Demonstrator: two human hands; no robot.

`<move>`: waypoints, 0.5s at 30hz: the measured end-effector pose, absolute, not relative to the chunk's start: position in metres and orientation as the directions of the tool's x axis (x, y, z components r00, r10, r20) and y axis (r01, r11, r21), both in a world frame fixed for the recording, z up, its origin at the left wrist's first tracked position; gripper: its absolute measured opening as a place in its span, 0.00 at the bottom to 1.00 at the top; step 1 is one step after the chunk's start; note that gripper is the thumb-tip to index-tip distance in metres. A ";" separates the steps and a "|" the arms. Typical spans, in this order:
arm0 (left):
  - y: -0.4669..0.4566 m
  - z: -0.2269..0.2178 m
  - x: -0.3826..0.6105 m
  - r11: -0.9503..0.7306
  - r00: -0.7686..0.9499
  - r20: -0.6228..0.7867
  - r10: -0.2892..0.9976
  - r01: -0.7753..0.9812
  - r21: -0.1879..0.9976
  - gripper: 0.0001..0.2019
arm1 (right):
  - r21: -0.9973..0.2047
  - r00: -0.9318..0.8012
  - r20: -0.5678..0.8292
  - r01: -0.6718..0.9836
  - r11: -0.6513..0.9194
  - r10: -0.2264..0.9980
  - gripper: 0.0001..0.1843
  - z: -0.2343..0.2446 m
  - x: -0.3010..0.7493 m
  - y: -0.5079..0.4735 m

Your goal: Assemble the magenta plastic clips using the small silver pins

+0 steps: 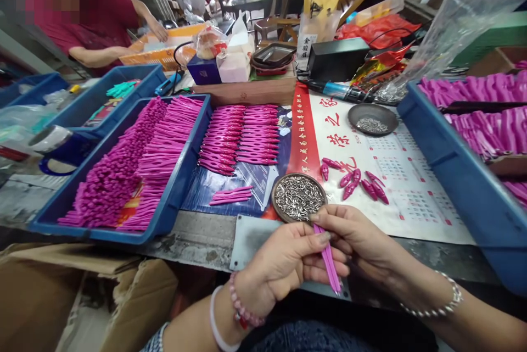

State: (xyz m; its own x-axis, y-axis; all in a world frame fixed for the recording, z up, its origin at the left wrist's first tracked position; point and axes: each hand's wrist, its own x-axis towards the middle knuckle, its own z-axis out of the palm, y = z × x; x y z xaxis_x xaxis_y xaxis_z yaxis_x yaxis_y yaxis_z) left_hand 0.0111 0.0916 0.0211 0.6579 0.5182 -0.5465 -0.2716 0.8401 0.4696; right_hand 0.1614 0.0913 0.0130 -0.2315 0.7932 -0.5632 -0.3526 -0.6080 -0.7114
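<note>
Pink plastic stick (330,265), thin, pinched between both hands.

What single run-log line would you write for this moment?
left hand: grips pink tweezers | right hand: pinches their top end | dish: metal bits, just beyond hands | pink pieces: loose on calendar

Open at centre right across the bare calendar sheet (415,198), between the loose pink pieces (362,183) and the right blue tray (444,176). Open too along the grey table strip (197,239) at lower centre left. Walled off at left by the left blue tray (187,168). Crowded just above the left hand (284,264) and right hand (358,239) by the dish of metal pins (288,178); farther up by rows of pink tweezers (239,135) and a smaller dish (354,112).
</note>
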 end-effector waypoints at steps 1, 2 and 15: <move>0.091 0.020 0.011 0.840 0.659 -0.544 0.520 -0.279 0.465 0.10 | -0.702 -0.227 -0.573 -0.360 -0.614 0.788 0.22 0.013 0.162 0.092; 0.090 0.019 0.012 0.840 0.658 -0.542 0.523 -0.291 0.457 0.10 | -0.693 -0.223 -0.581 -0.368 -0.620 0.783 0.22 0.013 0.162 0.092; 0.074 0.020 0.025 0.792 0.566 -0.602 0.564 -0.578 0.199 0.19 | -0.957 -0.286 -0.286 0.036 -0.288 0.915 0.20 0.033 0.160 0.097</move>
